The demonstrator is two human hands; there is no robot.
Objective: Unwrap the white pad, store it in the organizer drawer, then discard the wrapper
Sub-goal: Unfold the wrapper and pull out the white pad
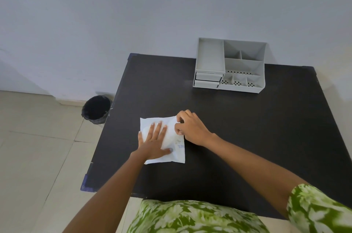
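Observation:
A white wrapper (180, 153) lies spread flat on the black table (238, 128), left of centre. The white pad (169, 137) rests on it, partly under my hands. My left hand (155, 142) presses flat on the pad and wrapper with fingers spread. My right hand (190, 128) pinches the pad's right edge between thumb and fingers. The grey organizer (230, 65) stands at the table's far edge against the wall. Its two small drawers (208, 80) at the lower left are shut.
A black-lined waste bin (96, 109) stands on the tiled floor just off the table's left side. A pale wall rises behind the table. My green patterned clothing shows at the bottom edge.

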